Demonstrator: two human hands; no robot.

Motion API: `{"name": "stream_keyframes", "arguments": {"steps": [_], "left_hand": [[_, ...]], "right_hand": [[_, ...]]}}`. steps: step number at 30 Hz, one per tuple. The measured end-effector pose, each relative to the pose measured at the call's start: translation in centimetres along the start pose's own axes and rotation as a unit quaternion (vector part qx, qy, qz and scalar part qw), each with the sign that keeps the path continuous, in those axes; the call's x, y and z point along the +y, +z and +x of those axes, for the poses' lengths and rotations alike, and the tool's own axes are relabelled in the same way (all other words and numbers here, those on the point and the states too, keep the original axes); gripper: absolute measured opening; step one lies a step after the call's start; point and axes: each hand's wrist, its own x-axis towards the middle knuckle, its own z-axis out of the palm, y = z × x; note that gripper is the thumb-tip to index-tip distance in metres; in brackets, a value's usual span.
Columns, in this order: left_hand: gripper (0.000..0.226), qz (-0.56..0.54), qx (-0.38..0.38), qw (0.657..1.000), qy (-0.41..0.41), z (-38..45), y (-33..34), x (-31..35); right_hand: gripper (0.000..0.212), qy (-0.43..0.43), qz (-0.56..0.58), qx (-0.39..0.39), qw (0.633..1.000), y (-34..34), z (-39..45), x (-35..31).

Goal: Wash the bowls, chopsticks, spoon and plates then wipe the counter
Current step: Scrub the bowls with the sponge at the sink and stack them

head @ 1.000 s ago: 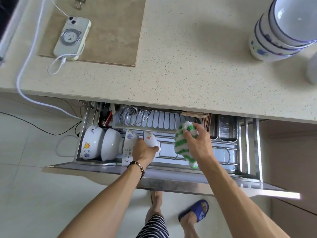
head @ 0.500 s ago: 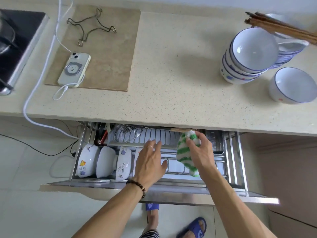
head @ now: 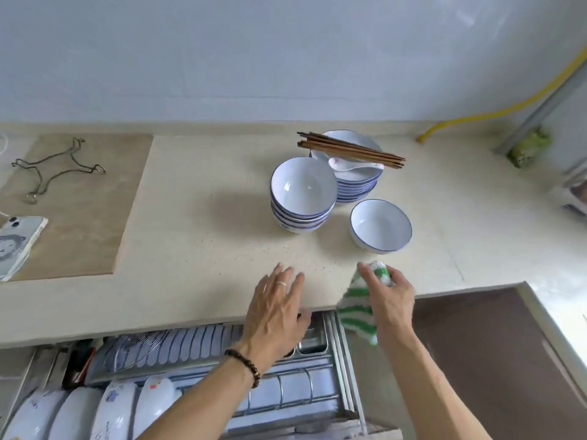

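Observation:
A stack of white blue-rimmed bowls (head: pixel 303 193) stands on the beige counter (head: pixel 203 217). Beside it to the right sits a single bowl (head: pixel 380 225). Behind them is a stack of plates (head: pixel 355 182) carrying brown chopsticks (head: pixel 351 149) and a white spoon (head: pixel 352 165). My left hand (head: pixel 276 309) hovers with straight fingers over the counter's front edge, holding nothing. My right hand (head: pixel 389 296) grips a green and white striped cloth (head: pixel 357 308) just in front of the single bowl.
Below the counter an open metal drawer rack (head: pixel 317 389) holds several upright bowls (head: pixel 95 414). A phone (head: pixel 17 244) and a wire trivet (head: pixel 54 168) lie on a tan board (head: pixel 89 217) at left. A yellow hose (head: pixel 495 112) runs at the back right.
Both hands rose out of the drawer to the counter's edge. The left hand let go of a bowl in the rack. My view swung up from the drawer to the counter and wall.

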Motion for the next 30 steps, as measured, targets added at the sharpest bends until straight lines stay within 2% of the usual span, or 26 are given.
{"name": "stream_keyframes", "arguments": {"steps": [4, 6, 10, 14, 16, 19, 23, 25, 27, 30], "left_hand": [[0.077, -0.048, 0.005, 0.999, -0.016, 6.6, 0.6, 5.7], [0.086, -0.068, -0.017, 0.997, -0.039, 10.2, 1.2, 8.2], [0.106, -0.152, -0.042, 0.98, -0.121, 15.8, 2.1, 11.1], [0.109, -0.238, -0.018, 0.954, -0.183, 19.3, 3.2, 11.3], [0.102, -0.261, 0.005, 0.947, -0.188, 19.9, 3.4, 11.4], [0.104, -0.279, 0.025, 0.941, -0.188, 20.1, 3.3, 11.7], [0.106, -0.326, 0.052, 0.929, -0.168, 20.4, 2.9, 12.4], [0.114, -0.362, 0.043, 0.918, -0.153, 20.4, 2.2, 13.1], [0.104, -0.424, 0.022, 0.892, -0.155, 20.5, 1.7, 14.2], [0.064, -0.527, 0.015, 0.828, -0.188, 21.8, 0.9, 16.1]], "right_hand": [[0.051, 0.031, 0.004, 0.052, 0.998, -4.0, 8.6, -1.0], [0.046, 0.054, -0.007, 0.058, 0.997, -5.7, 12.9, -1.1], [0.049, 0.057, -0.07, -0.015, 0.996, -6.0, 18.8, -2.0], [0.027, 0.032, -0.158, -0.109, 0.981, -5.1, 22.1, -2.9], [0.018, 0.011, -0.182, -0.136, 0.974, -5.0, 22.9, -2.7], [0.004, -0.002, -0.156, -0.157, 0.975, -5.2, 23.5, -3.0], [0.002, -0.017, -0.115, -0.151, 0.982, -6.2, 23.8, -3.7], [0.007, -0.005, -0.094, -0.138, 0.986, -7.3, 23.7, -4.1], [0.01, 0.007, -0.07, -0.125, 0.99, -8.7, 23.6, -4.5], [0.008, 0.014, -0.045, -0.109, 0.993, -11.2, 23.2, -5.4]]}}
